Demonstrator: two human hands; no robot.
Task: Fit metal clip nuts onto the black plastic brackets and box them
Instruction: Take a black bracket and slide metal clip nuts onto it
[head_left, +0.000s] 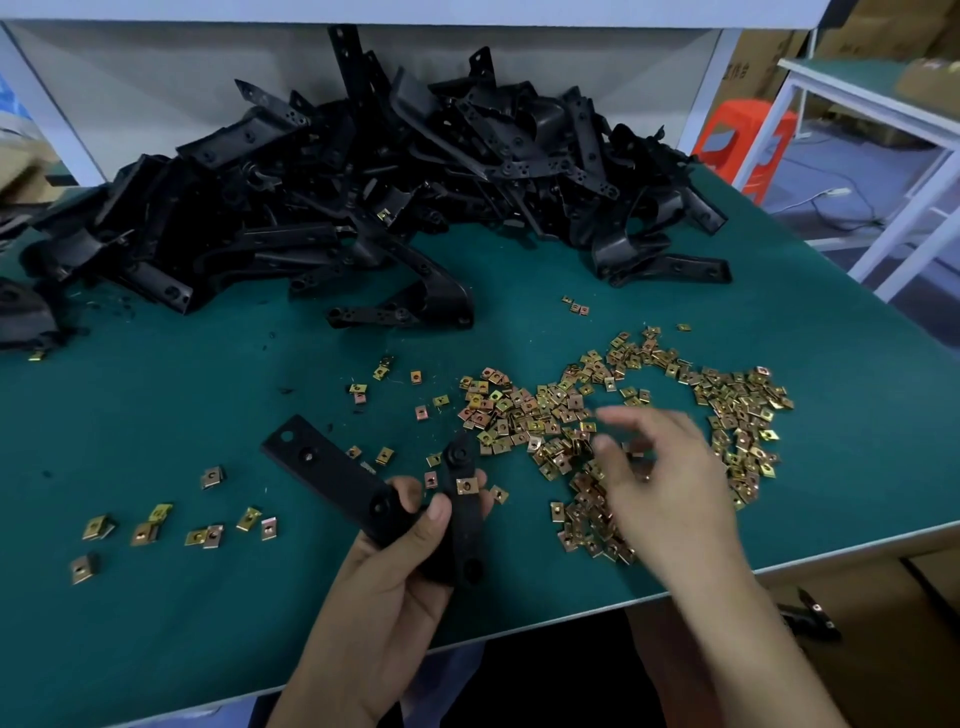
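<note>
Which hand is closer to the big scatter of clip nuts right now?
Right. The right hand hovers over the clip nuts; the left hand grips a bracket beside them.

My right hand (670, 483) is blurred. Its fingers (618, 415) smear so much that I cannot tell whether they pinch any of the clip nuts (519, 410), and the hand covers part of that heap. My left hand (387, 571) hides the middle of the bracket (322, 467) it grips. The pile of brackets (363, 182) runs off the left edge, as does the table (156, 415).
</note>
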